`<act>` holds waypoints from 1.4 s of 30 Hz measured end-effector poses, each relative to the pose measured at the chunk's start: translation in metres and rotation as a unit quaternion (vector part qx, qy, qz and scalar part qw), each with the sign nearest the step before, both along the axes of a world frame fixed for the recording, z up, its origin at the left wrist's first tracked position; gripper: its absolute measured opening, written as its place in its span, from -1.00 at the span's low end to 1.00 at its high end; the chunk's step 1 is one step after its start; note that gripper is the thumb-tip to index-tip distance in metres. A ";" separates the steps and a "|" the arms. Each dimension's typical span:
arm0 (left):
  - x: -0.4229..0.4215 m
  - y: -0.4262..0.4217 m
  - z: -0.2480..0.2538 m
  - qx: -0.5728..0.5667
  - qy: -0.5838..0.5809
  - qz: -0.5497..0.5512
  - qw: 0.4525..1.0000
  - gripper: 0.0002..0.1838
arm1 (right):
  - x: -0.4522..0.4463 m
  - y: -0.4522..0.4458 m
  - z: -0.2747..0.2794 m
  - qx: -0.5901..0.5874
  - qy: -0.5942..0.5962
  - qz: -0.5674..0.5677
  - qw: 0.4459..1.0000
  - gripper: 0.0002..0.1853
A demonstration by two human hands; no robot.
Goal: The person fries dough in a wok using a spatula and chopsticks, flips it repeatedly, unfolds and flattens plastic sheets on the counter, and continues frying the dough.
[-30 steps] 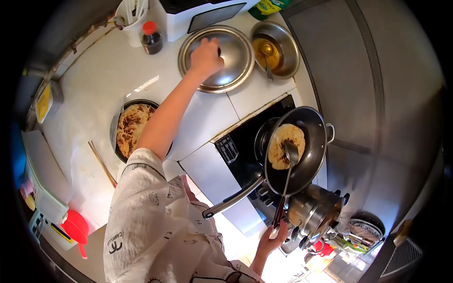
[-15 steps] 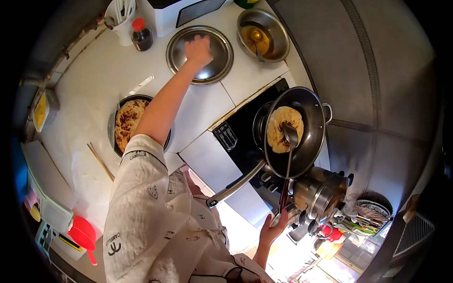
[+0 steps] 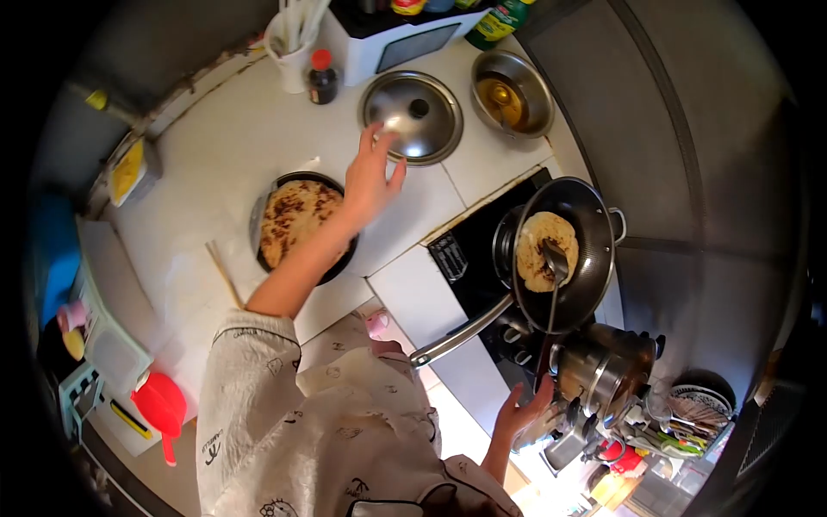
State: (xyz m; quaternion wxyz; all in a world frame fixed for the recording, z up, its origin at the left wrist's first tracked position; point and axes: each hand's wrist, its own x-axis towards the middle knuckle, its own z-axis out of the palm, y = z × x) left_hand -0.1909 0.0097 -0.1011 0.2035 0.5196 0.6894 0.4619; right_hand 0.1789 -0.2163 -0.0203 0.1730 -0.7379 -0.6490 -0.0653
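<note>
My left hand (image 3: 370, 177) is open in the air, fingers apart, between the domed metal lid (image 3: 420, 129) and the round pan holding a browned flatbread (image 3: 293, 215). The lid lies on the counter, its dark knob uncovered. At the lower right, my right hand (image 3: 521, 415) has its thumb and fingers apart, beside the dark handle end of a metal spatula (image 3: 556, 258); whether they touch is unclear. The spatula's head rests on a paler flatbread (image 3: 536, 246) inside the wok (image 3: 590, 258) on the stove.
A metal bowl of yellow liquid with a spoon (image 3: 530, 82) stands right of the lid. A red-capped bottle (image 3: 322, 76) is at the back. Chopsticks (image 3: 226, 274) lie left of the pan. A pot (image 3: 616, 366) is beside the wok, a red scoop (image 3: 161, 403) at lower left.
My left hand has come off the lid and moved back toward the pan. My right hand's fingers have spread near the spatula handle. The whole view has shifted.
</note>
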 end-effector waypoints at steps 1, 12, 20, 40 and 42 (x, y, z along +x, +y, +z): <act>-0.001 -0.027 0.010 -0.008 -0.023 0.009 1.000 -0.59 | 0.001 0.003 0.002 0.013 0.011 0.009 1.000 -0.55; 0.014 -0.235 -0.037 -0.134 0.005 0.236 0.962 -0.66 | -0.007 0.003 0.005 0.004 0.249 0.094 0.964 -0.60; -0.028 -0.288 -0.089 -0.182 0.170 0.260 0.933 -0.63 | 0.020 -0.035 -0.014 -0.027 0.276 0.147 0.950 -0.59; -0.183 -0.199 -0.085 -0.359 0.229 0.162 0.890 -0.64 | -0.027 -0.060 -0.013 -0.026 0.319 0.037 0.947 -0.64; -0.187 -0.203 -0.088 -0.274 0.247 0.181 0.912 -0.64 | -0.035 -0.056 -0.013 -0.034 0.314 0.036 0.948 -0.65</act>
